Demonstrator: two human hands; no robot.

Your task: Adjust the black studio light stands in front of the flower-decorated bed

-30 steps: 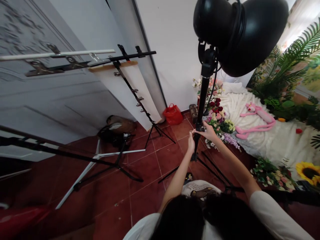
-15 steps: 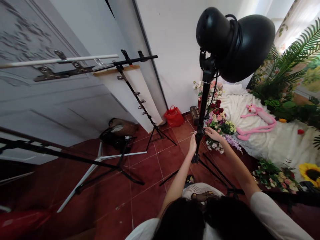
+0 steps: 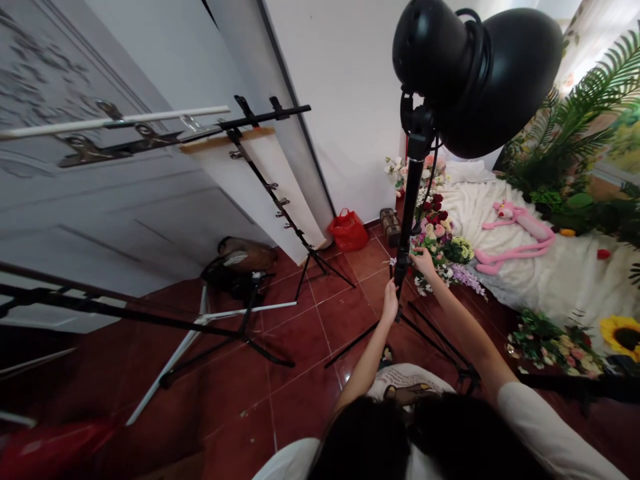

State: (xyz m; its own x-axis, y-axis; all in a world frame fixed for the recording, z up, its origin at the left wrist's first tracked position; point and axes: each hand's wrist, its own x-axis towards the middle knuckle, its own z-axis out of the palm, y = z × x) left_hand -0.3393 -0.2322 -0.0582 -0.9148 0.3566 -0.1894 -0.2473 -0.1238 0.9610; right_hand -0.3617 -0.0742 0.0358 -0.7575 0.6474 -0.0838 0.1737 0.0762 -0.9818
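A black studio lamp (image 3: 507,77) sits on top of a black light stand (image 3: 413,193) right in front of me. My left hand (image 3: 391,303) is wrapped around the stand's pole just below its joint collar (image 3: 401,261). Up at that collar, my right hand (image 3: 424,262) pinches the right side with bent fingers; the small part between them is hidden. A cable hangs along the upper pole from the lamp. The stand's legs spread over the floor below my hands.
Left of me stand a backdrop stand (image 3: 270,190) with clipped white paper and a white tripod (image 3: 175,360). A red bag (image 3: 349,230) rests near the wall. To the right are artificial flowers (image 3: 440,230), a pink plush toy (image 3: 530,230) on white fabric (image 3: 575,280), and a sunflower (image 3: 623,335).
My left hand has slid from the collar down to the pole beneath it. My right hand stays at the collar. The lamp now appears slightly higher and larger in view.
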